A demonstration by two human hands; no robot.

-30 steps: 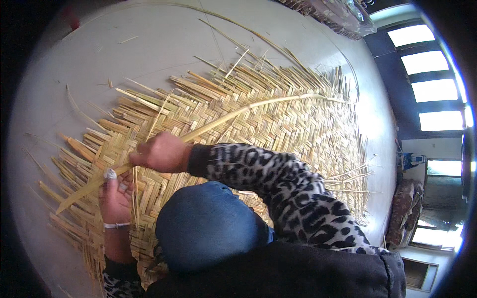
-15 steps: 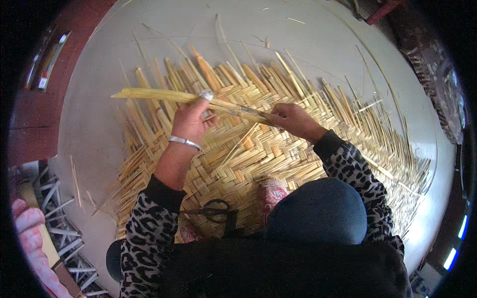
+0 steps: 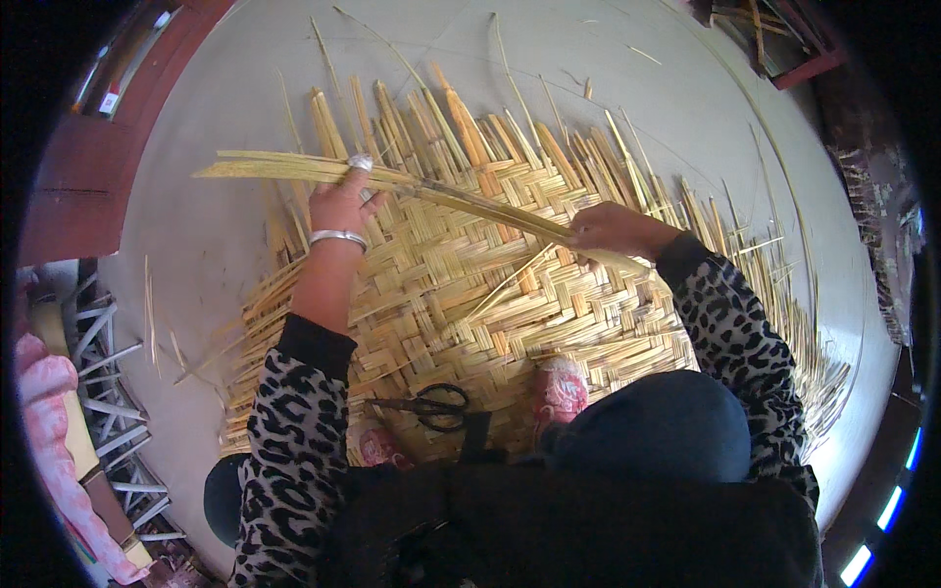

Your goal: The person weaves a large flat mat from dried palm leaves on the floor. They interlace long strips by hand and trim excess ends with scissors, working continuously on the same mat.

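Note:
A long bundle of split yellow reed strips (image 3: 470,204) stretches between my hands, above a woven mat. My left hand (image 3: 338,204) grips it towards its left end, with a whitish wrapping on the thumb and a silver bangle at the wrist. The strips fan out a little beyond that hand. My right hand (image 3: 619,230) is closed round the other part, and a short length shows past it, beside the sleeve. Beneath lies the herringbone mat (image 3: 431,279), its loose strip ends sticking out at the far side. Black-handled scissors (image 3: 431,406) rest on it near my feet.
My patterned red shoes (image 3: 562,389) stand on the mat. A dark blue rounded shape (image 3: 652,426), probably my knee, covers its near part. Loose strips (image 3: 150,314) lie on the grey floor at left. Beyond them are a metal rack (image 3: 113,392) and a dark red wooden piece (image 3: 83,186).
My hands have moved farther apart along the reed strips, the left one to the left, the right one to the right. More of the bundle shows between them. The whole view has shifted slightly.

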